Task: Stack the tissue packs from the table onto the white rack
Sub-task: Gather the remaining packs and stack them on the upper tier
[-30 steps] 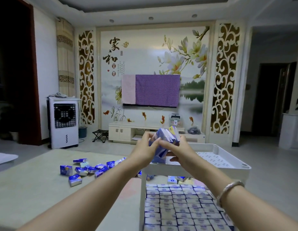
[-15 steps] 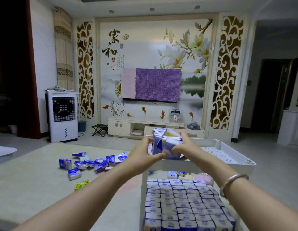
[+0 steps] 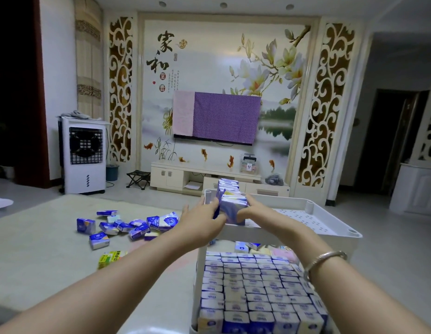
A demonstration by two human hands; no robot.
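1. Two hands hold one bundle of tissue packs (image 3: 232,208) between them at the near left corner of the rack's top tray (image 3: 313,221). Our left hand (image 3: 203,219) presses the bundle's left side with fingers curled against it; our right hand (image 3: 255,210) clasps its right side, so each grip is closed on the bundle.

2. The bundle stands on edge. Its long axis runs from near to far, following the tray's left wall, and its far end reaches toward the corner post (image 3: 209,195). We cannot tell whether its underside already touches the tray floor or hangs just above it.

3. The relation that matters: the open tray floor lies to the right of the bundle and farther off, while the left wall sits just beside our left hand. We judge that the next move is to set the row down along that wall, with the left hand nearer the wall and the right hand free to steady the open side.

4. The risk, as we see it, is the packs fanning apart once the squeeze eases, since only side pressure holds them together.

5. The lower shelf (image 3: 253,285), near us, is packed full of upright packs in tidy rows.

6. Many loose packs (image 3: 127,225) lie scattered on the bench (image 3: 41,249) to the left, well apart from the rack, beside a yellow-green packet (image 3: 112,257). We judge the job well advanced but unfinished.
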